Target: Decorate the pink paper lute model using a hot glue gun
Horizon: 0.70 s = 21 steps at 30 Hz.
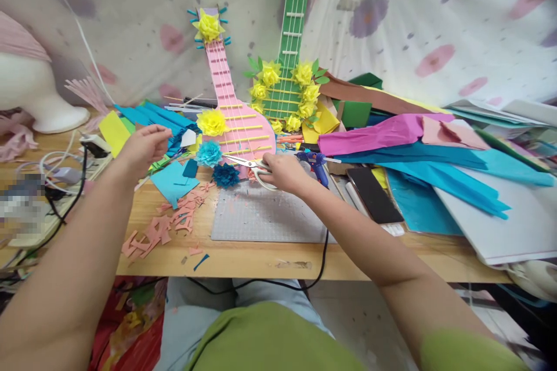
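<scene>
The right hand (282, 171) grips the scissors (251, 163) by their handles, in front of the pink paper guitar's (249, 122) body. Their long axis runs nearly sideways, tips toward the left hand (147, 145) and just beside the light-blue paper flower (209, 153) (whether they touch it, this angle hides). That flower sits between the two hands, at the guitar body's left edge, with a dark-blue flower (225, 175) close by. The left hand hangs loosely curled above the coloured paper on the worktop (252, 261); whether its fingers pinch anything is unclear. The guitar's neck slants away and leftward, so its body lies nearer the right hand.
</scene>
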Each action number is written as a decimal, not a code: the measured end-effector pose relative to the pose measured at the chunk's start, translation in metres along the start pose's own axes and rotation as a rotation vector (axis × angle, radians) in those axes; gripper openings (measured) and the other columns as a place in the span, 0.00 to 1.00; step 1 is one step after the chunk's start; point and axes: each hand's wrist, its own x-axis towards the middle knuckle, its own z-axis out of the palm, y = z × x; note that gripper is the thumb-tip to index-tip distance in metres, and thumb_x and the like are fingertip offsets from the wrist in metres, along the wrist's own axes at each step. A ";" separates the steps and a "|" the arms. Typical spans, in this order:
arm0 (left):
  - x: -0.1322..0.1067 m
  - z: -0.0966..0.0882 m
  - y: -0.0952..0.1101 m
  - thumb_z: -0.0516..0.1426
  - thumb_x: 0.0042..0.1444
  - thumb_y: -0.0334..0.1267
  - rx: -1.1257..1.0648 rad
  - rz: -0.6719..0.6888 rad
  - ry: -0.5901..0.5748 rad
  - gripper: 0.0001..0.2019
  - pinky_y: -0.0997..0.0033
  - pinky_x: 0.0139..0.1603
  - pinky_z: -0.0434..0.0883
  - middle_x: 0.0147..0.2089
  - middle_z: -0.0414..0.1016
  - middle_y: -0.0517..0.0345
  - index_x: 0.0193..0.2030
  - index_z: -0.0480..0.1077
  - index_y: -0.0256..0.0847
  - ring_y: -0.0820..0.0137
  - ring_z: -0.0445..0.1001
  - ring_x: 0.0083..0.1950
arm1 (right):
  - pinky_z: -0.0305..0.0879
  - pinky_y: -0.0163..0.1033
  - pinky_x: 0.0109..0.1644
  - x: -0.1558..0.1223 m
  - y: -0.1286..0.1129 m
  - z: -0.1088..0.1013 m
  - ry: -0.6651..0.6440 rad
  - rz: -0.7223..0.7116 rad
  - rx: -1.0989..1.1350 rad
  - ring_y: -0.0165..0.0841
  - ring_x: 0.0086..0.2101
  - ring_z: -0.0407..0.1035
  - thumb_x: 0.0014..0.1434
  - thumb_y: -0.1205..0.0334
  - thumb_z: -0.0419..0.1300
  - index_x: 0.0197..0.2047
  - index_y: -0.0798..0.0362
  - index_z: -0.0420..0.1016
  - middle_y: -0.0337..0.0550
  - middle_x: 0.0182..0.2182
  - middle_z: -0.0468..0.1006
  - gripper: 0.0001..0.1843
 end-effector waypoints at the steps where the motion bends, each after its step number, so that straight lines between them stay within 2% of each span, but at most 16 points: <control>1: 0.001 -0.002 -0.010 0.57 0.51 0.41 0.065 -0.036 0.040 0.12 0.77 0.21 0.43 0.17 0.45 0.69 0.28 0.57 0.40 0.79 0.43 0.20 | 0.54 0.35 0.35 -0.002 0.001 0.002 0.017 0.002 0.020 0.37 0.37 0.71 0.60 0.51 0.53 0.43 0.55 0.67 0.48 0.37 0.77 0.16; 3: 0.002 -0.005 -0.029 0.60 0.47 0.45 0.326 -0.048 0.096 0.13 0.76 0.25 0.49 0.18 0.53 0.67 0.28 0.61 0.39 0.77 0.50 0.23 | 0.55 0.35 0.37 -0.008 0.003 0.007 0.058 -0.027 0.061 0.36 0.38 0.70 0.59 0.50 0.53 0.44 0.55 0.66 0.49 0.39 0.76 0.17; 5: 0.000 -0.011 -0.047 0.59 0.46 0.47 0.720 -0.092 0.117 0.12 0.72 0.29 0.54 0.21 0.59 0.63 0.28 0.65 0.40 0.72 0.56 0.27 | 0.55 0.35 0.39 -0.016 0.005 0.012 0.085 -0.084 0.085 0.37 0.41 0.68 0.58 0.50 0.54 0.45 0.55 0.65 0.50 0.42 0.75 0.18; 7: -0.003 -0.022 -0.061 0.57 0.45 0.47 1.008 -0.169 0.170 0.11 0.68 0.33 0.56 0.22 0.57 0.60 0.29 0.68 0.41 0.66 0.60 0.30 | 0.56 0.35 0.41 -0.024 0.008 0.017 0.068 -0.121 0.080 0.38 0.42 0.67 0.56 0.52 0.56 0.44 0.55 0.65 0.50 0.42 0.74 0.17; 9: -0.006 -0.033 -0.069 0.56 0.45 0.49 1.147 -0.187 0.178 0.13 0.63 0.37 0.59 0.23 0.58 0.57 0.30 0.68 0.41 0.60 0.63 0.34 | 0.56 0.36 0.42 -0.031 0.013 0.022 0.023 -0.118 0.065 0.38 0.42 0.67 0.55 0.54 0.57 0.43 0.55 0.66 0.49 0.41 0.74 0.16; 12: -0.011 -0.042 -0.072 0.55 0.45 0.50 1.264 -0.077 0.205 0.15 0.58 0.39 0.62 0.32 0.65 0.49 0.32 0.68 0.39 0.54 0.66 0.41 | 0.56 0.36 0.42 -0.037 0.017 0.025 -0.011 -0.090 0.062 0.37 0.42 0.67 0.56 0.56 0.57 0.42 0.55 0.66 0.48 0.40 0.74 0.14; 14: -0.013 -0.040 -0.068 0.54 0.47 0.51 1.302 -0.015 0.164 0.17 0.60 0.39 0.63 0.37 0.67 0.46 0.35 0.68 0.39 0.52 0.66 0.44 | 0.56 0.36 0.43 -0.038 0.018 0.025 0.013 -0.078 0.065 0.37 0.42 0.67 0.56 0.56 0.57 0.42 0.55 0.66 0.49 0.40 0.74 0.14; 16: -0.011 -0.032 -0.061 0.51 0.50 0.53 1.302 -0.079 0.059 0.18 0.61 0.38 0.62 0.38 0.68 0.46 0.35 0.70 0.40 0.53 0.67 0.43 | 0.56 0.37 0.42 -0.034 0.017 0.024 0.056 -0.073 0.053 0.38 0.42 0.66 0.55 0.56 0.57 0.42 0.56 0.65 0.50 0.40 0.74 0.14; 18: -0.007 -0.024 -0.054 0.46 0.53 0.55 1.249 -0.238 -0.064 0.22 0.63 0.36 0.61 0.33 0.70 0.47 0.28 0.71 0.39 0.56 0.68 0.37 | 0.56 0.38 0.41 -0.028 0.014 0.020 0.089 -0.073 0.026 0.38 0.41 0.67 0.55 0.56 0.57 0.42 0.56 0.65 0.51 0.40 0.74 0.14; 20: -0.002 -0.023 -0.051 0.42 0.56 0.55 1.129 -0.354 -0.141 0.27 0.66 0.33 0.59 0.25 0.67 0.50 0.17 0.65 0.39 0.63 0.66 0.29 | 0.56 0.38 0.40 -0.018 0.011 0.015 0.098 -0.064 -0.002 0.39 0.41 0.67 0.55 0.56 0.57 0.42 0.56 0.65 0.52 0.41 0.74 0.15; 21: -0.001 -0.024 -0.051 0.41 0.57 0.56 1.033 -0.382 -0.170 0.28 0.68 0.30 0.56 0.20 0.63 0.53 0.14 0.61 0.40 0.67 0.62 0.25 | 0.56 0.38 0.40 -0.013 0.009 0.013 0.100 -0.053 -0.013 0.39 0.41 0.67 0.55 0.56 0.57 0.42 0.56 0.65 0.52 0.41 0.74 0.15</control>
